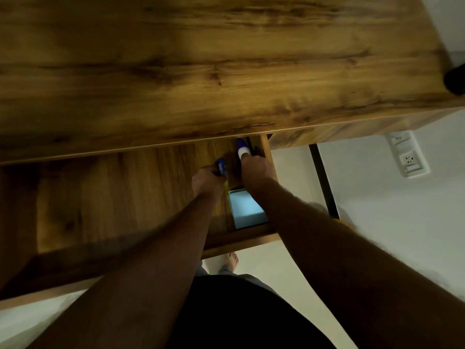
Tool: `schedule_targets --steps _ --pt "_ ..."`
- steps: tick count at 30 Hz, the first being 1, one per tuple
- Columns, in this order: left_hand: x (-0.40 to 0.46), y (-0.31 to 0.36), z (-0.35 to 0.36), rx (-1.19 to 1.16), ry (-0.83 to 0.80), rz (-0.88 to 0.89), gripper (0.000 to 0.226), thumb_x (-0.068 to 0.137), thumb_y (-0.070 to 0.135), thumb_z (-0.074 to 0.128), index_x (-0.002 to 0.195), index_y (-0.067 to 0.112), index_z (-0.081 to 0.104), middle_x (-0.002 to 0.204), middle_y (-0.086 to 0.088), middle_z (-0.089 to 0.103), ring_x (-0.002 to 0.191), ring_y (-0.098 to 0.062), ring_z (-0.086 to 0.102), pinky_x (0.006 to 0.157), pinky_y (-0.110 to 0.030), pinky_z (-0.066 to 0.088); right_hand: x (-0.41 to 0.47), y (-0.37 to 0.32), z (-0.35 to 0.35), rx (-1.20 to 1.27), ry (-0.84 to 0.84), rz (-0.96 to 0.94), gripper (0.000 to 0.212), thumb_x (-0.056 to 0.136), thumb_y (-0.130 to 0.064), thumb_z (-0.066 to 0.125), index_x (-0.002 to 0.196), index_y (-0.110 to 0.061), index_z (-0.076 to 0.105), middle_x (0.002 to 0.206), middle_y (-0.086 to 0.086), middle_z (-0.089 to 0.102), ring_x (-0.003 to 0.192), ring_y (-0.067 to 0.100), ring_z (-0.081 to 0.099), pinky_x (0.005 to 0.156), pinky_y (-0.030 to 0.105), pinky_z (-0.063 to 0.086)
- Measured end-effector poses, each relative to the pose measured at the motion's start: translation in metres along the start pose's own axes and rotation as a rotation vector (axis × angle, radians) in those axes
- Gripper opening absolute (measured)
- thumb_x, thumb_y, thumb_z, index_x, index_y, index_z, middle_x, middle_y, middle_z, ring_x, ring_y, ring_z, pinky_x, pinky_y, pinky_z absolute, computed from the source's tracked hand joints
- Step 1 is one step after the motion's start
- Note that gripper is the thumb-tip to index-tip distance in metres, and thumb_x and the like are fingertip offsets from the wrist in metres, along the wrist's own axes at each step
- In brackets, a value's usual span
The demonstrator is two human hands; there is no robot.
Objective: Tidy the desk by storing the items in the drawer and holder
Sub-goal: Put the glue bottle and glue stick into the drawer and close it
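Both forearms fill the near part of the head view, reaching away from me into the open drawer (141, 197) under the tabletop (201, 71). My left hand (207, 181) is curled round a blue item (221, 168), perhaps a marker or glue stick; the dim light keeps me from saying which. Its end pokes out past my fingers, pointing away from me toward the back of the drawer. My right hand (256, 168) grips a white-and-blue tube (242, 148) together with a thin dark pen (251, 147). Both run lengthwise straight ahead of my fingers, their far ends just under the tabletop's front edge, close against the drawer's right wall.

That is what the next move turns on, I judge: the long axes already line up with the drawer's depth, so each item need only be lowered and let go. The right hand is the nearer to the side wall, with little room to spare beyond its fingers. Just behind my right wrist, toward me, lies a pale blue pad (247, 210) in the drawer's near right corner.

Left of my left fingers the drawer floor is bare wood. Beyond the desk, to the right of my right arm, a black leg (324, 177) stands against a white wall carrying a socket plate (409, 157). A dark object (455, 80) sits at the tabletop's far right edge, too cropped to name.
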State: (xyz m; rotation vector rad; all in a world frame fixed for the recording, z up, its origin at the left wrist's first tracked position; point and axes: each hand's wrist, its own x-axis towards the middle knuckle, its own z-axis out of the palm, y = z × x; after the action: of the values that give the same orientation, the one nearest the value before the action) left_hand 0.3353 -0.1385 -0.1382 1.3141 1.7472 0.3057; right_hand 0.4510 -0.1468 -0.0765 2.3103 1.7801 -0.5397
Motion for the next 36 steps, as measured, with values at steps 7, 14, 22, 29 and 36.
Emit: schedule_targets --steps 7,14,22,29,36 --pt "-0.003 0.005 0.006 -0.004 0.023 -0.038 0.03 0.085 0.034 0.07 0.108 0.016 0.072 0.101 -0.007 0.072 0.09 -0.023 0.068 0.07 -0.031 0.053 -0.013 0.005 -0.005 -0.079 -0.021 -0.01 0.03 0.099 -0.011 0.043 0.127 -0.007 0.054 0.114 0.014 0.066 0.103 0.029 0.066 0.078 0.036 0.052" --pt "-0.013 0.009 0.012 -0.027 0.03 -0.077 0.031 0.085 0.034 0.069 0.108 0.014 0.071 0.099 -0.009 0.072 0.088 -0.023 0.068 0.064 -0.027 0.046 -0.025 0.011 -0.004 -0.003 -0.012 0.004 0.033 0.099 -0.015 0.045 0.131 -0.008 0.052 0.119 0.016 0.063 0.107 0.032 0.063 0.084 0.039 0.052" --pt "-0.024 0.007 0.01 -0.057 0.055 -0.082 0.032 0.084 0.039 0.069 0.105 0.015 0.073 0.098 -0.007 0.072 0.089 -0.022 0.067 0.066 -0.027 0.047 -0.036 0.02 -0.001 0.074 -0.002 0.039 0.03 0.097 -0.019 0.05 0.126 -0.01 0.057 0.116 0.015 0.064 0.105 0.032 0.064 0.082 0.039 0.052" --pt "-0.045 0.001 0.0 -0.077 0.103 -0.069 0.026 0.083 0.036 0.07 0.102 0.017 0.073 0.103 -0.006 0.072 0.096 -0.023 0.066 0.072 -0.028 0.052 -0.051 0.027 -0.002 0.115 0.034 -0.008 0.031 0.097 -0.019 0.049 0.125 -0.008 0.055 0.118 0.016 0.063 0.107 0.033 0.062 0.083 0.038 0.051" --pt "-0.073 -0.001 -0.005 -0.106 0.187 -0.073 0.029 0.082 0.031 0.073 0.106 0.014 0.073 0.109 -0.009 0.071 0.106 -0.027 0.064 0.082 -0.029 0.049 -0.072 0.034 0.006 0.144 0.031 -0.03 0.035 0.096 -0.023 0.054 0.128 -0.009 0.054 0.119 0.017 0.062 0.106 0.035 0.061 0.081 0.038 0.051"
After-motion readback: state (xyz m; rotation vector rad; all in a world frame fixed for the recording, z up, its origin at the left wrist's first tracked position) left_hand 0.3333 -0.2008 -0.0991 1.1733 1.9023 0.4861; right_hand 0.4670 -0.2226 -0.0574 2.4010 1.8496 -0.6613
